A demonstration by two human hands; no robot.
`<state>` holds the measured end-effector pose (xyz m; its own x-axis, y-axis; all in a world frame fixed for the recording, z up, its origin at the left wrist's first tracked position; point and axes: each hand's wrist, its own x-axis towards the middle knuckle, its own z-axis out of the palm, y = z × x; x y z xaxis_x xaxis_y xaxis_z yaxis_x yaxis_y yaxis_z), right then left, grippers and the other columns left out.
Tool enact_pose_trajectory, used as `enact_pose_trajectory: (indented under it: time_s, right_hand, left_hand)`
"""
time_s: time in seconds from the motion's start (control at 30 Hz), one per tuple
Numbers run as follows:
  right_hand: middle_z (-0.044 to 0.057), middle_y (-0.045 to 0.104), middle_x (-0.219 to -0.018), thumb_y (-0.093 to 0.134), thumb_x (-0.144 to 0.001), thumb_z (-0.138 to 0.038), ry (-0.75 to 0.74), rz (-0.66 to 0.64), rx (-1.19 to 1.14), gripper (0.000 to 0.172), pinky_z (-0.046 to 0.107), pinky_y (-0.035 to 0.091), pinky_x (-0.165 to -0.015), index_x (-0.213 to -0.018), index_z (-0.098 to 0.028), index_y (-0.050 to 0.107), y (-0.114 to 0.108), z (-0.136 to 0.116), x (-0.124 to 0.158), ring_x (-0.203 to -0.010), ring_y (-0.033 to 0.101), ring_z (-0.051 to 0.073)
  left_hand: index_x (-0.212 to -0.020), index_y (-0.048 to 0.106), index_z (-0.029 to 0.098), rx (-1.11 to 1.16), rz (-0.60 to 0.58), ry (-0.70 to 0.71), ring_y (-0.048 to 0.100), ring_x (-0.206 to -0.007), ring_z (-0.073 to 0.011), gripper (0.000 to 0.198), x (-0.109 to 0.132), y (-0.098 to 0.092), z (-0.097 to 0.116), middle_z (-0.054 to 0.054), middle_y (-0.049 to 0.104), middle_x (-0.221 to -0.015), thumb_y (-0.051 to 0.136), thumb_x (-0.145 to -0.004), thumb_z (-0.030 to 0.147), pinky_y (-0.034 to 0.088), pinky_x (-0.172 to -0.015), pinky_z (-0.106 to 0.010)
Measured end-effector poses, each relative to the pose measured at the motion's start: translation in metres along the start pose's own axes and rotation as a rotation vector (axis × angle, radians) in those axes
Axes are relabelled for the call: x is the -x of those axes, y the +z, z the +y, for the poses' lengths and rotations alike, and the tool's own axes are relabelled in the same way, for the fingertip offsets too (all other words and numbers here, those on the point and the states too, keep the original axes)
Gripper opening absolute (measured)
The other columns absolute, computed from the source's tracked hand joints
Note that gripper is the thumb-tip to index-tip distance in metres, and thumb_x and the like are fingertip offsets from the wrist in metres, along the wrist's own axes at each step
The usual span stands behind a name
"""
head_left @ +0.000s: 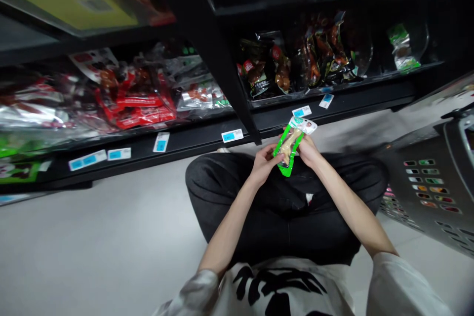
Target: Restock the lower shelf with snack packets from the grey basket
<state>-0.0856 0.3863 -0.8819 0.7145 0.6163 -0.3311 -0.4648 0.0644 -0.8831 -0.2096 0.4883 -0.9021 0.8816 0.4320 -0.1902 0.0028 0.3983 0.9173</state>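
A green-edged snack packet [290, 147] with a pale drumstick-like piece showing through it is held above my lap, tilted, its white and green header toward the shelf. My left hand [265, 162] grips its lower left side, thumb across the front. On the right side, my right hand [306, 151] holds the packet's edge, with some fingers hidden behind it. Just beyond the packet, a price tag [301, 111] sits on the shelf edge.
A black shelf [200, 134] runs across ahead, with red packets [140, 98] at left and dark-wrapped meat packets [322, 54] at right. One green and clear packet [403, 49] lies farther right. A grey perforated basket [437, 158] stands close on my right.
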Motion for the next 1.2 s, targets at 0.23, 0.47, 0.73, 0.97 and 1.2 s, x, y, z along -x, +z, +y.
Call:
enact_pose_trajectory:
  time_s: [0.23,0.47,0.73,0.97,1.2]
  right_hand:
    - [0.006,0.075,-0.088,0.075,-0.075,-0.061,0.111,-0.229,-0.039,0.049,0.029,0.057,-0.067,-0.092,-0.016,0.069,0.0,-0.001,0.004,-0.079,0.07,0.019]
    - [0.002,0.074,-0.103,0.089,-0.063,-0.039,-0.152,-0.256,0.138,0.051,0.036,0.057,-0.087,-0.107,-0.023,0.069,0.012,0.004,0.024,-0.091,0.072,0.02]
    - [0.005,0.076,-0.094,0.088,-0.066,-0.035,-0.315,0.184,-0.054,0.034,0.036,0.055,-0.089,-0.095,-0.022,0.074,-0.032,-0.024,0.029,-0.088,0.071,0.021]
    - [0.01,0.075,-0.1,0.073,-0.071,-0.051,-0.668,0.763,0.193,0.043,0.043,0.056,-0.09,-0.097,-0.018,0.071,-0.109,-0.087,-0.023,-0.097,0.07,0.025]
    - [0.019,0.071,-0.099,0.06,-0.071,-0.055,-0.735,0.976,0.436,0.057,0.045,0.058,-0.078,-0.103,-0.008,0.067,-0.163,-0.163,-0.071,-0.093,0.069,0.03]
  left_hand:
    - [-0.087,0.057,0.019,-0.05,0.245,0.175,0.058,-0.074,-0.0106,0.035,-0.003,-0.005,-0.002,0.003,0.061,-0.081,0.081,-0.073,0.04,0.045,-0.071,-0.021]
    - [-0.076,0.059,0.019,-0.117,0.21,0.203,0.061,-0.075,-0.0146,0.033,0.0,-0.011,0.004,0.001,0.064,-0.077,0.08,-0.074,0.044,0.049,-0.071,-0.023]
    - [-0.091,0.074,0.021,-0.299,-0.084,0.112,0.07,-0.095,-0.0271,0.037,0.003,-0.002,0.011,-0.008,0.075,-0.096,0.066,-0.082,0.057,0.055,-0.085,-0.035]
    - [-0.093,0.074,0.022,-0.34,-0.136,0.086,0.071,-0.097,-0.0283,0.04,0.003,0.001,0.015,-0.009,0.075,-0.099,0.063,-0.082,0.059,0.056,-0.088,-0.037]
    - [-0.088,0.073,0.021,-0.295,-0.162,0.103,0.071,-0.092,-0.0282,0.04,0.0,0.001,0.01,-0.01,0.075,-0.094,0.063,-0.08,0.059,0.056,-0.086,-0.037]
